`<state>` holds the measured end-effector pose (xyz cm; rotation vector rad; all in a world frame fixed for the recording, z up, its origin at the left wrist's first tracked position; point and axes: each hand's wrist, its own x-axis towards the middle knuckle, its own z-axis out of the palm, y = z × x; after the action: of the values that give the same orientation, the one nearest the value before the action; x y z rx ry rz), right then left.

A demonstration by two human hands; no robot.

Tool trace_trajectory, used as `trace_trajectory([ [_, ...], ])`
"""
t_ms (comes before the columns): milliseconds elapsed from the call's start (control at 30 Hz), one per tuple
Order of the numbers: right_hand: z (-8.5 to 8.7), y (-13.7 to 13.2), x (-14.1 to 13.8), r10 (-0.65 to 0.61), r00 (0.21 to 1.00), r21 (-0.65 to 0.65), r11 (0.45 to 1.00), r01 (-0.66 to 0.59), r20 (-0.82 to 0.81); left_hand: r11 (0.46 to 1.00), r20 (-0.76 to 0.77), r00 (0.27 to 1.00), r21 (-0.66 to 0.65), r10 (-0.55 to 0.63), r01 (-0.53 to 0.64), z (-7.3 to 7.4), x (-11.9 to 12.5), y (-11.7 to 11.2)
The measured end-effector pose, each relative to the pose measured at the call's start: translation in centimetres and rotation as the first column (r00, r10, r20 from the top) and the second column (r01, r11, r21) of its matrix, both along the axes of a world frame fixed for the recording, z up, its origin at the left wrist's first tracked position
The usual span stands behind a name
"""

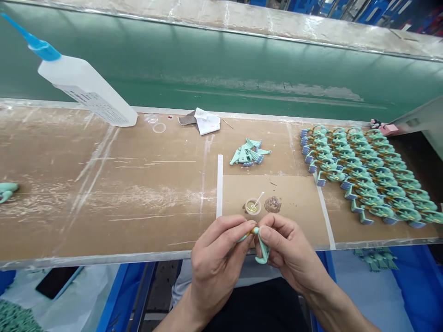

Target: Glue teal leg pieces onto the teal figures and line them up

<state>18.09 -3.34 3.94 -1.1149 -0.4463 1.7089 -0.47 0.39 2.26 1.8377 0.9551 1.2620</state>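
Observation:
My left hand and my right hand meet at the near edge of the brown worktop, fingers pinched together on a small mint-green plastic toy part with an orange tip. The part's curved body hangs down between my thumbs. Just beyond my hands stands a tiny round glue cup with a thin stick in it, beside a brownish dried blob. A small heap of loose mint-green parts lies further back.
Rows of finished mint-green pieces with blue ends fill the right of the worktop. A white squeeze bottle with a blue nozzle leans at the back left. A crumpled white cloth lies by the green conveyor belt.

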Motion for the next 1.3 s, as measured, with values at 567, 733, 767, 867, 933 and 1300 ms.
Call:
trace_trajectory([
  [567, -0.3, -1.0, -0.1, 0.036, 0.998, 0.009, 0.999, -0.036, 0.043, 0.994, -0.035, 0.994, -0.031, -0.103, 0.102, 1.0, -1.3, 0.8],
  [733, 1.7, -2.1, -0.4, 0.047, 0.937, 0.068, 0.995, -0.075, 0.345, 0.966, 0.109, 0.992, -0.240, -0.067, 0.092, 1.2, -1.1, 0.6],
  [767, 2.1, -2.4, -0.5, 0.059, 0.919, 0.080, 0.992, -0.098, 0.390, 0.948, 0.167, 0.985, -0.304, -0.047, 0.097, 1.2, -0.9, 0.5],
  [867, 2.6, -2.9, -0.9, 0.014, 0.839, 0.198, 0.969, -0.145, 0.545, 0.801, 0.440, 0.897, -0.551, 0.041, 0.233, 1.3, -0.1, 0.4],
  [933, 2.6, -3.0, -1.1, -0.125, 0.768, 0.342, 0.931, -0.129, 0.628, 0.642, 0.610, 0.780, -0.656, 0.140, 0.397, 1.3, 0.4, 0.3],
  [1300, 2.9, -2.1, -1.4, -0.265, 0.656, 0.529, 0.813, -0.243, 0.707, 0.447, 0.760, 0.619, -0.633, 0.200, 0.632, 0.8, 1.2, -0.5],
])
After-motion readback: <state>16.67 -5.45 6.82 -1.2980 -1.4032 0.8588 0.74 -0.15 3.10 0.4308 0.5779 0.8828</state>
